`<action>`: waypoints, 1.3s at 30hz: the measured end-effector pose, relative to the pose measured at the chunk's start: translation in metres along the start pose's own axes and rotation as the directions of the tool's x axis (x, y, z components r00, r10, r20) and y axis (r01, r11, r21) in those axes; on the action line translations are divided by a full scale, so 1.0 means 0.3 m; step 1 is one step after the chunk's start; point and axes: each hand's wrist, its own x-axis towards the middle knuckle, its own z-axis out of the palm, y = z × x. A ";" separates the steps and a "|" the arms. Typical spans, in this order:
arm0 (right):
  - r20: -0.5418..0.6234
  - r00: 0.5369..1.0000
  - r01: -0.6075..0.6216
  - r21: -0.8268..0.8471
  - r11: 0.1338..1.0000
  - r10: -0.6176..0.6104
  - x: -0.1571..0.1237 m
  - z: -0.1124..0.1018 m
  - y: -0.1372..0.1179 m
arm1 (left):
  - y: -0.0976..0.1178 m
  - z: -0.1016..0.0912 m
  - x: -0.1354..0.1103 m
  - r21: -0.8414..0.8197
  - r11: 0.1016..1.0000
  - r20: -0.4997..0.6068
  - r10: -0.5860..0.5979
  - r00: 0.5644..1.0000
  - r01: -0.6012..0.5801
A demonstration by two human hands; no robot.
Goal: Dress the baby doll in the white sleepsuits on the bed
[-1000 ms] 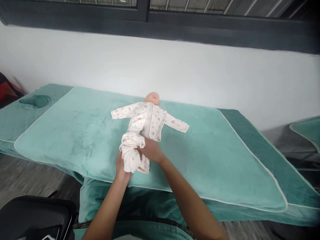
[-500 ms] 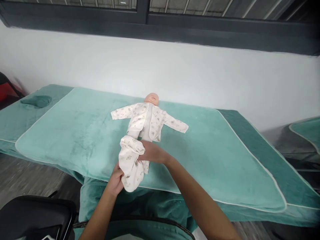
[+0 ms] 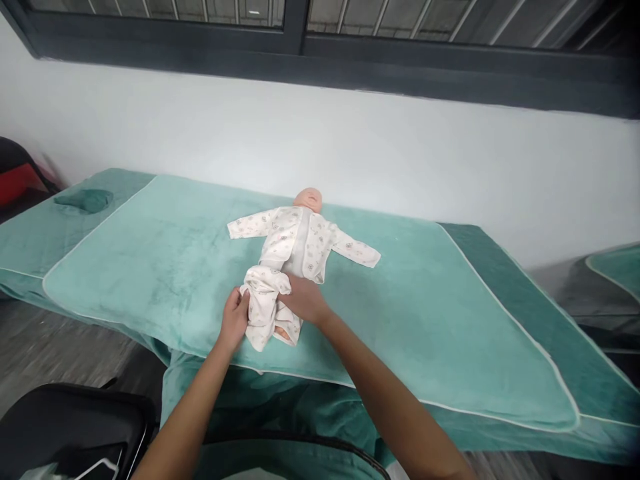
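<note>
A baby doll (image 3: 309, 199) lies on its back on the green bed cover, head toward the wall. It wears a white printed jacket (image 3: 318, 243), open down the front, with both sleeves spread out. White printed baby pants (image 3: 263, 303) are bunched around the doll's legs, and a bit of a foot (image 3: 283, 333) shows at one leg opening. My left hand (image 3: 235, 319) is closed on the left edge of the pants. From the right, my right hand (image 3: 303, 297) grips the upper part of the pants; its fingertips are partly hidden in the cloth.
The green bed cover (image 3: 425, 320) stretches out on both sides, with a face hole (image 3: 84, 200) at the left end. Behind the bed rises a white wall (image 3: 250, 127). A black chair (image 3: 75, 427) stands at the front left, and another bed (image 3: 617, 267) shows at right.
My left hand has moved up along the pants. The pants are drawn higher toward the doll's waist, and part of a foot now shows at a leg opening. The camera view has shifted slightly.
</note>
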 end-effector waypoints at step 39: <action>0.107 0.969 -0.230 0.732 0.642 0.225 0.099 -0.014 0.040 | -0.033 -0.043 0.143 0.610 0.635 0.440 0.227 0.869 -0.474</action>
